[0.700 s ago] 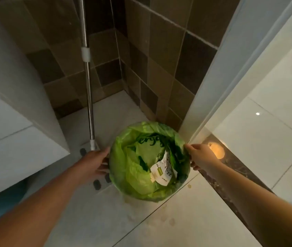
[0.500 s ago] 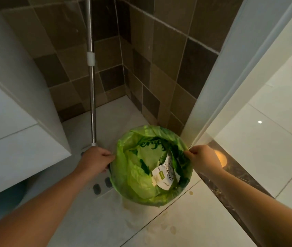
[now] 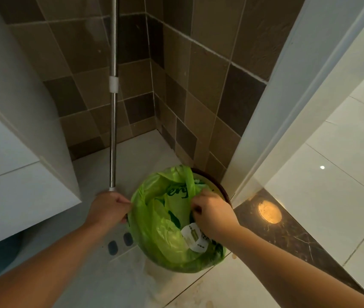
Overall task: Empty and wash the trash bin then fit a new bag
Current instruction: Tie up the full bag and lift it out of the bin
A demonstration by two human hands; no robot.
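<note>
Trash bin (image 3: 221, 187) sits on the floor. Left hand (image 3: 107, 207) fingers pinch the green bag (image 3: 161, 230) edge. Right hand (image 3: 212, 212) fingers grip its other side.

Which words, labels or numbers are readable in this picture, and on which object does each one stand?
"enj": dark green script on the green bag, partly hidden by a fold and the right hand; only these letters are legible.
White packet inside the bag: a green label and dark print, too small and blurred to read.
No other text is visible.
</note>
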